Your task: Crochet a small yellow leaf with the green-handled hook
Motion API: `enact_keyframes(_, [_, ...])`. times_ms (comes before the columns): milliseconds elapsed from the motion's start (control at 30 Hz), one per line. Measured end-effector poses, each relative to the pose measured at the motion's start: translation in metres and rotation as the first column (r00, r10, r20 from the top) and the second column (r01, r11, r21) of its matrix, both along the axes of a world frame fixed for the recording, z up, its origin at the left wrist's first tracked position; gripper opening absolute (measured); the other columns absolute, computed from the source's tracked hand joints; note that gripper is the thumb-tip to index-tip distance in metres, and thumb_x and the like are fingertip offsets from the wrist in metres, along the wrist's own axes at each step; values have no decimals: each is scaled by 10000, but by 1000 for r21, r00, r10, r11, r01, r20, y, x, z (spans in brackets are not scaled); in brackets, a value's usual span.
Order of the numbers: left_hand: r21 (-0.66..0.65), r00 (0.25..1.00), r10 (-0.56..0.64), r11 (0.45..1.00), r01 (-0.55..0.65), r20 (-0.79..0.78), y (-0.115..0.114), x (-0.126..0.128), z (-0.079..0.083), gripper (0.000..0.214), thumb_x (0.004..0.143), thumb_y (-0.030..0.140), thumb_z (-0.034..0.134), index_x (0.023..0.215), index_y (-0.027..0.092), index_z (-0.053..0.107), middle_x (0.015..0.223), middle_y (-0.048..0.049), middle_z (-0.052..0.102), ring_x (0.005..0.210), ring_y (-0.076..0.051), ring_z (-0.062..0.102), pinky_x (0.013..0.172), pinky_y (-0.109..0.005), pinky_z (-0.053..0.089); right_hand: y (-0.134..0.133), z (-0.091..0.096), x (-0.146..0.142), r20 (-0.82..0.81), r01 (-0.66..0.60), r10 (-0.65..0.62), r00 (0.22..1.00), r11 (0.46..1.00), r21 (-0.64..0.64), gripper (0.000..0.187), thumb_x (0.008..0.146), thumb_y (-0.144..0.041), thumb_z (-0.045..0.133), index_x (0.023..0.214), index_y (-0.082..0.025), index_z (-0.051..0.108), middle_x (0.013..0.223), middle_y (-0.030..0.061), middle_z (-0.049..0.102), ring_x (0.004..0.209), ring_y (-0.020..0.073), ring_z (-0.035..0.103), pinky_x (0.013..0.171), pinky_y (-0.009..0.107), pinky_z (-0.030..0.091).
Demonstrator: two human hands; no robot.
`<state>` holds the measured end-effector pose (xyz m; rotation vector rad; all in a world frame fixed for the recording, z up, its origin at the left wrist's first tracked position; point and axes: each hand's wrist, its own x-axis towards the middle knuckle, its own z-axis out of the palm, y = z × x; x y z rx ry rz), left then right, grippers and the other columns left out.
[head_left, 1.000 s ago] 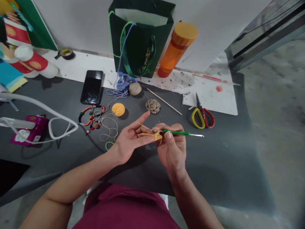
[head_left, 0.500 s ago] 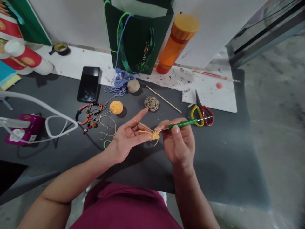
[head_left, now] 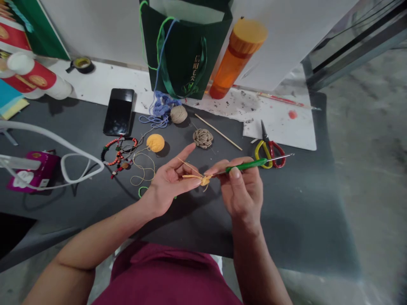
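Yarn piece (head_left: 205, 181), small, yellow, loose-tailed

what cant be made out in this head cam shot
Head view: stitches of the yellow crochet piece, too small and partly covered by the left hand.
Head view: whether the left tip of the green-handled hook sits in a stitch, too fine to tell.
Head view: the lower inside of the dark green bag, behind its front panel; its top is cut by the upper edge.

The single head-worn camera looks forward and down over the maroon shirt (head_left: 168, 277), with the left hand (head_left: 167, 184) and right hand (head_left: 243, 190) near, mid-view, and the white wall (head_left: 101, 34) beyond the table (head_left: 302, 224).
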<state>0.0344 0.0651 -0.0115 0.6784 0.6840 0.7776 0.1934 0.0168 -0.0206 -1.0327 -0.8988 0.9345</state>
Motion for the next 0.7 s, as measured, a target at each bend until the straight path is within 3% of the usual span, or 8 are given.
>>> enact_keyframes(333, [-25, 1000, -2, 1000, 3, 24, 0, -1, -4, 812, 676, 129, 917, 1427, 295, 655, 802, 54, 700, 789, -100, 659, 822, -264, 536, 0, -7, -7, 8, 48, -49, 999, 997, 61, 91, 986, -365, 672, 989, -290, 620, 856, -23, 801, 862, 174, 781, 714, 307, 582])
enact_keyframes(467, [-32, 999, -16, 999, 17, 34, 1, -2, -5, 774, 710, 185, 914, 1431, 291, 651, 822, 49, 702, 852, -125, 679, 872, -299, 529, -2, -9, -12, 109, 70, -88, 990, 985, 161, 32, 996, -285, 652, 1024, -296, 642, 875, -7, 811, 879, 205, 800, 753, 370, 617])
enact_keyframes(600, [6, 999, -32, 999, 31, 40, 2, -3, -3, 769, 741, 209, 902, 1456, 277, 626, 807, 49, 701, 800, -115, 667, 849, -285, 528, -5, -7, -15, 226, 59, -132, 965, 951, 304, 139, 970, -186, 666, 1061, -290, 675, 909, 17, 831, 889, 219, 803, 749, 389, 611])
enact_keyframes(700, [8, 999, -23, 1000, 22, 41, 3, -4, -1, 877, 733, 202, 910, 1527, 283, 548, 797, 50, 700, 767, -106, 645, 780, -250, 517, -4, -5, -16, 174, 46, -97, 980, 960, 278, 126, 967, -209, 678, 1046, -306, 666, 908, -1, 833, 863, 201, 796, 736, 373, 612])
